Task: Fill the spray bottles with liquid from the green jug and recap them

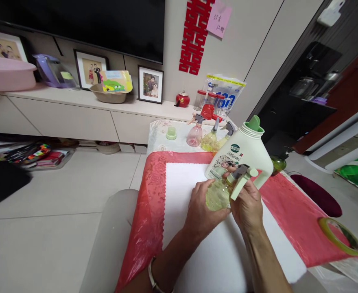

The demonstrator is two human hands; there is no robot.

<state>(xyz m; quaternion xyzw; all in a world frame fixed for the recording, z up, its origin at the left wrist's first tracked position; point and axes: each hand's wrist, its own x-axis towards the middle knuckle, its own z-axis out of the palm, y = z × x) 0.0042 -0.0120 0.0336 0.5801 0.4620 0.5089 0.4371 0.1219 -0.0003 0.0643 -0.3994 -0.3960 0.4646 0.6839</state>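
As viewed through the head camera, my left hand is closed around the rounded body of a small spray bottle of clear yellow-green plastic, thumb low on its near side and fingers over the far side. My right hand is clamped on the same bottle at its neck end, next to the grey and pale-green trigger head. Bottle position: raised over a white scallop-edged sheet, tilted, with the head towards the right.

Directly behind it, a large pale-green plastic jug with a printed label stands upright; a green piece sits in its open mouth. Whether the bottle touches the jug, I cannot tell.

Surroundings: the sheet lies on a glossy red floral-patterned cover. Beyond the cover's far edge I log a light-green plastic cap, a clear pink spray bottle with a grey head and, just beside that, a clear yellow spray bottle. At the right side of the table, a yellow ring-shaped roll of tape lies flat, well apart from both hands.
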